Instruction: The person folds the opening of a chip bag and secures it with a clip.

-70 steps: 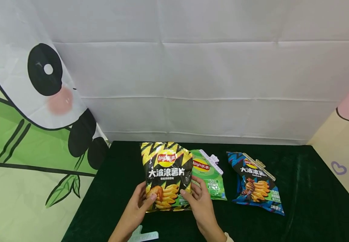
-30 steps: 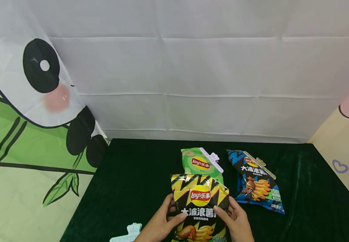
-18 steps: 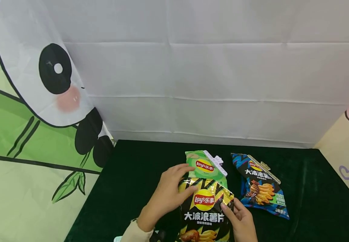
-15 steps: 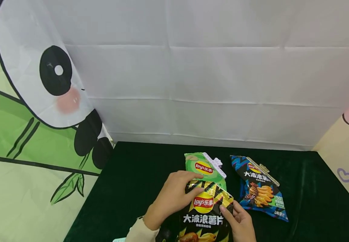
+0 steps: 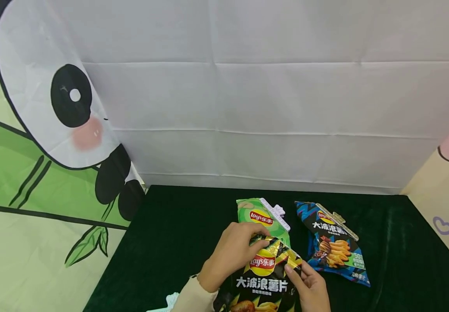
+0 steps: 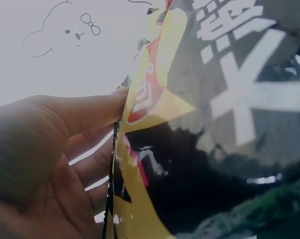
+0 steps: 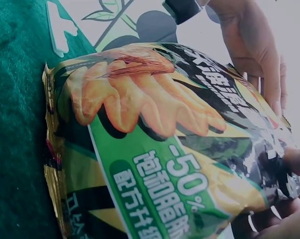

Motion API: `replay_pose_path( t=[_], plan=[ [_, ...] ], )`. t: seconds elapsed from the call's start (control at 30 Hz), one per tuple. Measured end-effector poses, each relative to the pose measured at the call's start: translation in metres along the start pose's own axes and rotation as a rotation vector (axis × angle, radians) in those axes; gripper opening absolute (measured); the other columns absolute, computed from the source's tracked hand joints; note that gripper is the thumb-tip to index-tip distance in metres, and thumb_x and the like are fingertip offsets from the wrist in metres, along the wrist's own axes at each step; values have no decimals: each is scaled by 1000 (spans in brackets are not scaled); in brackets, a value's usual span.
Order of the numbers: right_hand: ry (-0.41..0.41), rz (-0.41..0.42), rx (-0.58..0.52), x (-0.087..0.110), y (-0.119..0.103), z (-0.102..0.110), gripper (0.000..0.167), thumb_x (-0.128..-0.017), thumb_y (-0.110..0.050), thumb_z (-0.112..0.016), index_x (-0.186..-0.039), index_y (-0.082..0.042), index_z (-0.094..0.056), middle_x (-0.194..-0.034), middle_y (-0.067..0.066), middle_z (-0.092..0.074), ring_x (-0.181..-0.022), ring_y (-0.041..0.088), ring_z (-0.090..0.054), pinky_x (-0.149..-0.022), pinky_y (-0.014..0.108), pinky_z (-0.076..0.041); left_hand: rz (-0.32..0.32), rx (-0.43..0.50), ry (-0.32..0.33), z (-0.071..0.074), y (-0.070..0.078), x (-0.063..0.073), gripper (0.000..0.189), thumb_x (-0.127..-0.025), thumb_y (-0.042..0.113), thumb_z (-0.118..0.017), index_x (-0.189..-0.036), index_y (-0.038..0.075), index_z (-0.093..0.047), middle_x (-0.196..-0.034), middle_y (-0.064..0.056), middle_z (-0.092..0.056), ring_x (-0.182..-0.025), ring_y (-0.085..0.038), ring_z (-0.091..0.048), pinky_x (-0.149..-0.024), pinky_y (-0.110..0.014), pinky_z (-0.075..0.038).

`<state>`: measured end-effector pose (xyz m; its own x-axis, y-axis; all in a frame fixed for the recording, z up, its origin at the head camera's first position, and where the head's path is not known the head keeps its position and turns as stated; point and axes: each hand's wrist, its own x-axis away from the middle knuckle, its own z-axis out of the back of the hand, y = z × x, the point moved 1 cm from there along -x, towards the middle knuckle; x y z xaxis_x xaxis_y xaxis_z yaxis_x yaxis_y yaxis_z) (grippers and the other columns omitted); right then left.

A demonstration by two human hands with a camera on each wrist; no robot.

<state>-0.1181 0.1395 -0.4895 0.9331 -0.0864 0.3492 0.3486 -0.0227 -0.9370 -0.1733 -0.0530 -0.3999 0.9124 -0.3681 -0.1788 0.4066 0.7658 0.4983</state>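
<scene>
A black-and-yellow bag of chips (image 5: pixel 261 284) is held up near the table's front. My left hand (image 5: pixel 235 250) pinches its top left edge, thumb in front and fingers behind. In the left wrist view, the thumb and fingers of that hand (image 6: pixel 50 144) meet the bag's edge. My right hand (image 5: pixel 311 287) grips the upper right side, its thumb lying on the printed front. The bag's lower end drops out of the head view, but the right wrist view shows its crimped bottom seam (image 7: pixel 52 164). Behind it a green chip bag (image 5: pixel 246 209) is partly covered.
A white clip (image 5: pixel 276 214) sits across the green bag's top corner. To the right lies a blue chip bag (image 5: pixel 331 247) with a gold clip (image 5: pixel 338 222) on it. A pale mint clip (image 5: pixel 168 302) lies at the front left of the dark green tablecloth (image 5: pixel 177 234).
The black-and-yellow bag has come closer and rightward. My left hand has left its left side, moved up and taken hold of the top left edge, which now bends. My right hand still holds the right side.
</scene>
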Motion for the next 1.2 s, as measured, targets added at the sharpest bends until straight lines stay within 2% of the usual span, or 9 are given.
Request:
replay_pose_path(
  t=[0.13,0.3,0.4,0.53,0.8,0.93,1.03,1.1,1.2],
  plan=[
    [50,8,6,0,-1,1,53,-100,-33,-64,-135,6,-56,-111,13,-76,-87,14,-72,-74,30,-62,27,38,-21,1,-1,0,15,-94,35,-71,-106,28,-76,-113,10,-76,-95,-4,-65,-84,-25,-54],
    [120,65,-21,-1,0,2,38,-98,-22,-67,-124,6,-65,-95,-6,-78,-84,4,-69,-74,22,-58,27,89,-13,3,-2,2,9,-95,33,-70,-101,29,-76,-109,11,-76,-88,-1,-61,-77,-21,-50],
    [126,95,-36,-1,1,2,34,-96,-15,-68,-124,5,-67,-93,-15,-76,-87,0,-69,-77,19,-57,19,118,-1,3,-3,4,7,-95,32,-70,-99,30,-76,-107,12,-76,-90,0,-63,-78,-21,-52],
    [116,121,-52,-1,1,3,33,-97,-10,-66,-127,3,-66,-97,-21,-75,-93,-3,-68,-80,18,-56,2,132,5,5,-5,7,9,-96,30,-69,-99,31,-77,-107,12,-76,-97,-2,-67,-84,-25,-54],
    [70,232,-119,0,0,6,29,-100,-2,-57,-125,11,-64,-102,-18,-75,-97,-2,-68,-81,18,-57,4,161,-23,12,-5,13,19,-98,21,-66,-101,32,-80,-108,12,-77,-93,-2,-64,-78,-20,-51],
    [37,245,-125,1,0,9,29,-101,0,-50,-123,11,-65,-103,-16,-75,-97,2,-68,-82,20,-57,-11,110,-26,12,-3,17,20,-99,22,-64,-104,34,-79,-109,14,-76,-94,-1,-64,-81,-22,-53],
    [-7,239,-133,3,-1,12,36,-100,1,-39,-124,11,-64,-106,-14,-75,-100,5,-69,-85,23,-57,-33,77,-10,11,-2,18,21,-100,21,-62,-104,33,-79,-107,15,-76,-87,0,-62,-76,-21,-51],
    [-40,238,-139,4,-1,14,38,-103,-4,-36,-125,10,-63,-109,-13,-75,-102,7,-68,-87,23,-56,-47,71,8,10,-1,18,20,-100,21,-62,-103,31,-79,-106,14,-77,-83,1,-60,-71,-18,-48],
    [5,230,-136,6,-2,10,35,-108,-14,-43,-122,9,-65,-103,-12,-75,-98,7,-68,-86,22,-56,-65,65,31,8,1,17,15,-98,27,-63,-100,28,-78,-102,13,-77,-79,2,-59,-69,-15,-47]
  ],
)
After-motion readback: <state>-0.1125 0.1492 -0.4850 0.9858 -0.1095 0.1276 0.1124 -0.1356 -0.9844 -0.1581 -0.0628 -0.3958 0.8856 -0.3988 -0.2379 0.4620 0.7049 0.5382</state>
